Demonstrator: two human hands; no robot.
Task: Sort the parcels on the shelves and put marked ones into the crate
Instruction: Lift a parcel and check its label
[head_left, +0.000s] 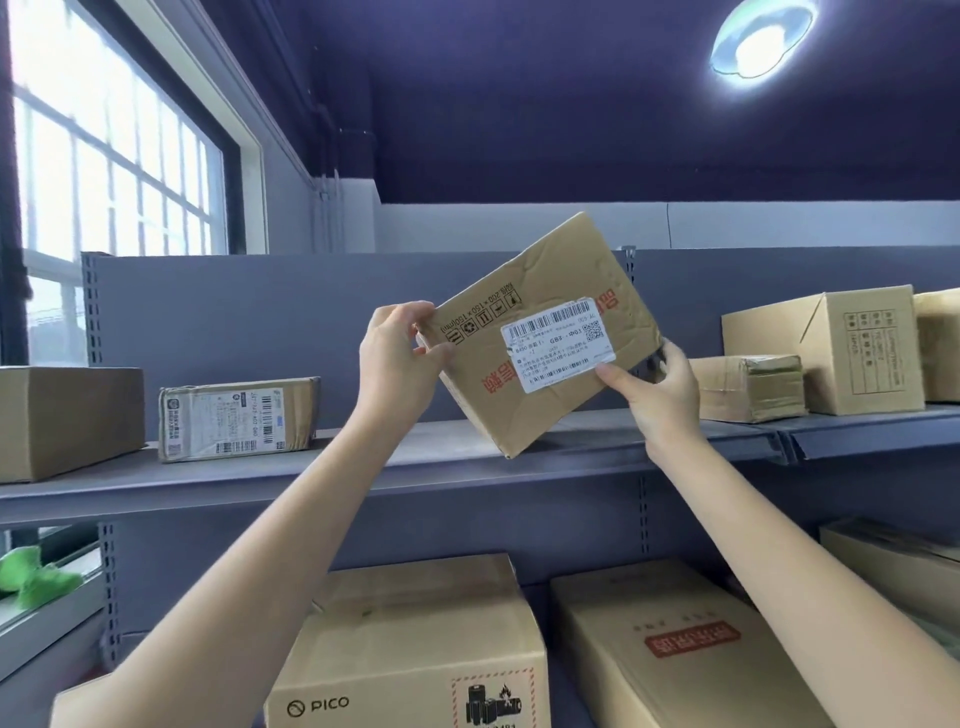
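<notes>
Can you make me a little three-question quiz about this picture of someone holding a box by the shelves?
1. True or false: both hands hold the tilted parcel.
2. What is printed on the big box on the lower shelf? A) PICO B) LEGO C) SONY
3. Fill in: the white shipping label on the held parcel has black ______ lines for scanning.

Key:
1. True. The left hand grips its left edge and the right hand its right corner.
2. A.
3. Barcode.
</notes>
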